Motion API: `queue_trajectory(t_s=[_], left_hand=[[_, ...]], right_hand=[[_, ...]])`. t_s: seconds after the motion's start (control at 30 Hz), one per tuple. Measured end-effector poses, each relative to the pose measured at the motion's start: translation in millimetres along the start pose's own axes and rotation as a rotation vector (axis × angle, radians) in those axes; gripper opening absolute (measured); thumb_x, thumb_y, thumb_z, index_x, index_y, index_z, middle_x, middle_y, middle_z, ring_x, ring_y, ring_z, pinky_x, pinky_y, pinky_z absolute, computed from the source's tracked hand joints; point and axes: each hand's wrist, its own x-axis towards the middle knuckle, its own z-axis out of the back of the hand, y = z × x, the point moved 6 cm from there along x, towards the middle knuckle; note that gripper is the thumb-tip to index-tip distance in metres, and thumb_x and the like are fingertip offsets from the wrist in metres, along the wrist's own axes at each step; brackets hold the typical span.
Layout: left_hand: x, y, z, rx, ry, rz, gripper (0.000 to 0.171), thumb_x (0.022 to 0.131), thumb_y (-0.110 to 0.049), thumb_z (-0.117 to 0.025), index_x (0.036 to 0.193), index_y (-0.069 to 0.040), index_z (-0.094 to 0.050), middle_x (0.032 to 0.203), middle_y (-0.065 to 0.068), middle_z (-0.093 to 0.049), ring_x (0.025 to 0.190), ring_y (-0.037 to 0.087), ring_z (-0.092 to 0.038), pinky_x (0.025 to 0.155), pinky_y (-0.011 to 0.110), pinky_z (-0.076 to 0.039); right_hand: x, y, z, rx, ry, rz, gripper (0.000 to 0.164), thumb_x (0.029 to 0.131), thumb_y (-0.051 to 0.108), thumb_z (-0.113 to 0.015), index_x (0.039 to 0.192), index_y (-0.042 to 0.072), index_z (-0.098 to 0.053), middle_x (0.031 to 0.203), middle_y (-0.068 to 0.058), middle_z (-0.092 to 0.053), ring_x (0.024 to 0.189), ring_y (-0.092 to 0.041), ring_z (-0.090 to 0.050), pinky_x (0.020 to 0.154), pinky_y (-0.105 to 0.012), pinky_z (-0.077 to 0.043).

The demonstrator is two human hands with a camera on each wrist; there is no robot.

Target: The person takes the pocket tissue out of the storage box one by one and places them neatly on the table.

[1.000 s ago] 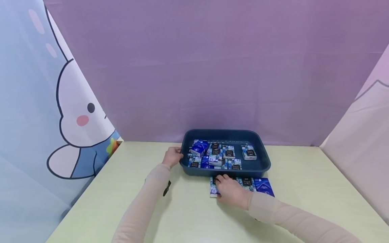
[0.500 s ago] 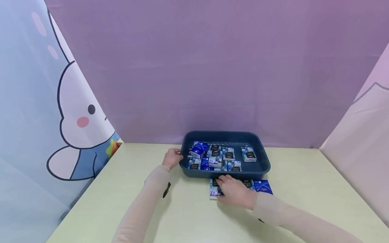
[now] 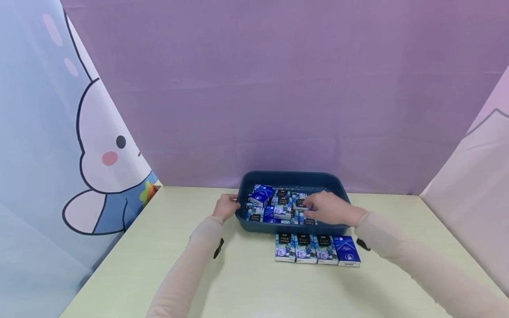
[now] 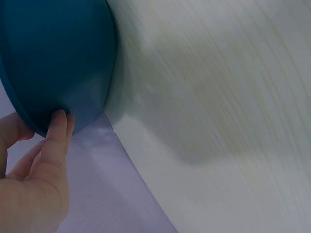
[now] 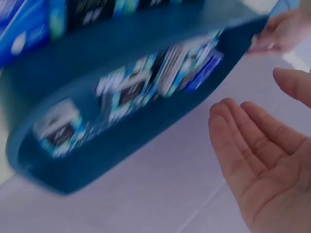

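My left hand (image 3: 226,207) grips the left end of a dark blue plastic bin (image 3: 294,228); in the left wrist view, thumb and fingers (image 4: 57,127) lie on either side of its rim. Over the bin's right half is my right hand (image 3: 329,208), its fingers extended and nothing in its palm in the right wrist view. Small floral packs with black labels, resembling pocket tissues, lie jumbled in the bin, one floral pack (image 3: 282,208) near the middle and a plain blue pack (image 3: 261,196) on top at left. Part of the contents is hidden behind my right hand.
Before the bin, three floral packs (image 3: 305,249) and one blue pack (image 3: 347,251) lie side by side in a row on the pale table (image 3: 254,282). A purple cloth (image 3: 278,88) hangs behind, with a cartoon-printed cloth (image 3: 111,176) at left.
My right hand has left the row in front of the bin and moved up and right, over the bin. The whole row now shows. My left hand stays at the rim.
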Motion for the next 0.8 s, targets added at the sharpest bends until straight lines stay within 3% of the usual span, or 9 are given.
queue_trajectory(t_s=[0.23, 0.53, 0.8], left_hand=[[0.0, 0.7, -1.1, -0.016, 0.001, 0.014, 0.044, 0.085, -0.003, -0.052, 0.129, 0.001, -0.05, 0.118, 0.021, -0.06, 0.106, 0.031, -0.06, 0.09, 0.042, -0.049], [-0.6, 2.8, -0.7, -0.01, 0.0, -0.002, 0.042, 0.086, -0.003, -0.052, 0.128, 0.001, -0.051, 0.123, 0.02, -0.057, 0.108, 0.031, -0.059, 0.09, 0.041, -0.049], [0.5, 3.3, -1.3, -0.008, -0.013, 0.007, 0.042, 0.085, -0.004, -0.053, 0.127, 0.0, -0.052, 0.12, 0.02, -0.059, 0.108, 0.031, -0.059, 0.091, 0.042, -0.049]], right_hand=[[11.8, -35.5, 11.6, -0.043, 0.026, -0.015, 0.037, 0.089, 0.021, -0.058, 0.119, 0.0, -0.058, 0.115, -0.017, -0.062, 0.098, -0.027, -0.063, 0.082, -0.042, -0.052], [31.5, -79.6, -7.8, -0.15, 0.141, -0.093, 0.035, 0.084, 0.012, -0.061, 0.115, -0.006, -0.059, 0.115, -0.023, -0.06, 0.103, -0.035, -0.059, 0.084, -0.045, -0.051], [47.7, -109.6, -15.4, -0.146, 0.179, -0.212, 0.047, 0.081, 0.013, -0.066, 0.121, -0.009, -0.053, 0.121, -0.027, -0.055, 0.108, -0.039, -0.054, 0.084, -0.046, -0.05]])
